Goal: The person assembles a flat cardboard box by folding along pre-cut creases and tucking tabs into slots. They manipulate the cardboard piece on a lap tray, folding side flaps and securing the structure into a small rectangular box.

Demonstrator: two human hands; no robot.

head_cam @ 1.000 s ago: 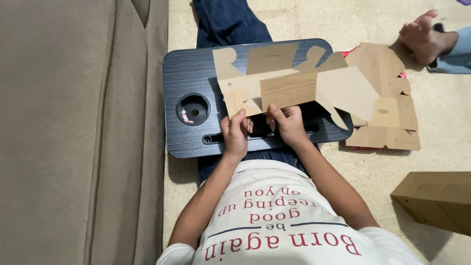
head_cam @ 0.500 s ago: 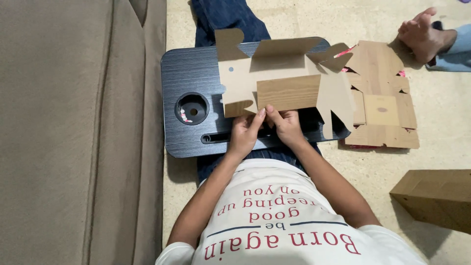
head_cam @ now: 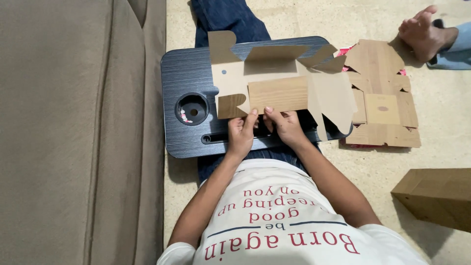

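A flat, die-cut cardboard box blank [head_cam: 279, 83] with a wood-grain panel lies over a dark lap tray [head_cam: 186, 73] across my legs. My left hand [head_cam: 241, 135] pinches the near edge of the wood-grain panel with its fingers curled under it. Close beside it, my right hand [head_cam: 284, 125] grips the same edge, thumb on top. Several flaps of the blank stand up at the far side and one hangs over the tray's right end.
A round cup hole [head_cam: 192, 109] sits in the tray's left part. More flat cardboard blanks [head_cam: 382, 98] lie on the floor to the right, and a folded brown box [head_cam: 436, 196] at lower right. Another person's foot [head_cam: 424, 32] rests at top right. A grey sofa [head_cam: 73, 132] fills the left.
The blank has been unfolded and lifted, its far flaps now standing up. Both hands shifted slightly along the near edge and stay gripping it.
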